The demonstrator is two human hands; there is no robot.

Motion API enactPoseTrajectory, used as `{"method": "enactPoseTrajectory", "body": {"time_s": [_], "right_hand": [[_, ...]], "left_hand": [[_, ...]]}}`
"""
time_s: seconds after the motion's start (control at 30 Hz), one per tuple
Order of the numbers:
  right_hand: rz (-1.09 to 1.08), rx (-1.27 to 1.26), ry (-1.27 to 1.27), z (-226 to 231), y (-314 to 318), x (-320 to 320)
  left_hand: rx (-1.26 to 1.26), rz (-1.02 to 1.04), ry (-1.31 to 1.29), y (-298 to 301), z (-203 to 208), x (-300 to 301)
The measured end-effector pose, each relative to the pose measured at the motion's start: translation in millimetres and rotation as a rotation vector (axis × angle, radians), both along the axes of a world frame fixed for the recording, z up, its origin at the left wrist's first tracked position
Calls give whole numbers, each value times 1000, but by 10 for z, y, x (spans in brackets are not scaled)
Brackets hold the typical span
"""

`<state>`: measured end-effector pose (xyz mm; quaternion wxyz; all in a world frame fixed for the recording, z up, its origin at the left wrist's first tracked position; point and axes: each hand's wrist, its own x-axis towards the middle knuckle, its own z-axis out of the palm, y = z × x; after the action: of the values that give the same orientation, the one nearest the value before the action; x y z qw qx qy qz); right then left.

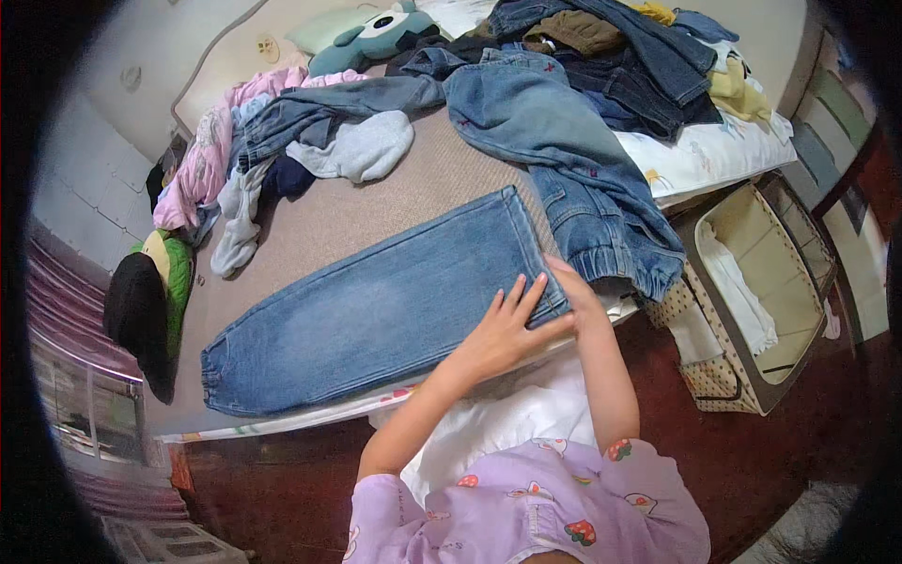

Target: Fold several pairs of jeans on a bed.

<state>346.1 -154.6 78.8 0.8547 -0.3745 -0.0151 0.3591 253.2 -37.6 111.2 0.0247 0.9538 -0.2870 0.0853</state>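
Note:
A pair of blue jeans (376,301) lies folded lengthwise into a long, flat strip along the bed's near edge. Its gathered cuff is at the left, its seamed end at the right. On that right end rests my left hand (503,331), fingers spread over the denim. My right hand (578,296) lies against the end's outer edge, fingers stretched out along it; some of them are partly hidden. The two hands meet near the corner. Just beyond my right hand, a second pair of jeans (573,160) with an elastic waist stretches across the bed.
Piled clothes (620,66) cover the bed's far right. Grey socks-like cloth (362,146), more jeans (301,117) and pink clothing (207,155) lie at the far left. A teal plush toy (376,38) sits by the headboard. An open dotted storage box (714,367) stands right of the bed.

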Motion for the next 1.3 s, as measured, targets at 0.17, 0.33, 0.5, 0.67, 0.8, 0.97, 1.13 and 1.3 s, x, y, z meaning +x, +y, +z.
{"method": "enactPoseTrajectory", "body": {"time_s": [0.17,0.33,0.5,0.67,0.8,0.97,1.13,1.3], "right_hand": [[25,-189,-202,-58,168,149],[-94,-203,-372,-209,230,129],[-139,-203,-108,-299,239,140],[-150,-239,-115,-232,209,131],[-121,-217,-224,-254,194,153],[-90,-284,-302,-195,175,131],[27,-303,-292,-246,94,192],[-19,-348,-313,-248,94,228]], "left_hand": [[-782,-15,16,325,-111,381],[-526,-160,48,402,-123,970],[-611,-257,98,287,-207,1212],[-485,-354,79,305,-175,1281],[-479,-357,141,343,-188,1299],[-399,-433,97,393,-164,1279],[-386,-456,74,467,-113,1219],[-367,-399,37,506,-94,1231]]}}
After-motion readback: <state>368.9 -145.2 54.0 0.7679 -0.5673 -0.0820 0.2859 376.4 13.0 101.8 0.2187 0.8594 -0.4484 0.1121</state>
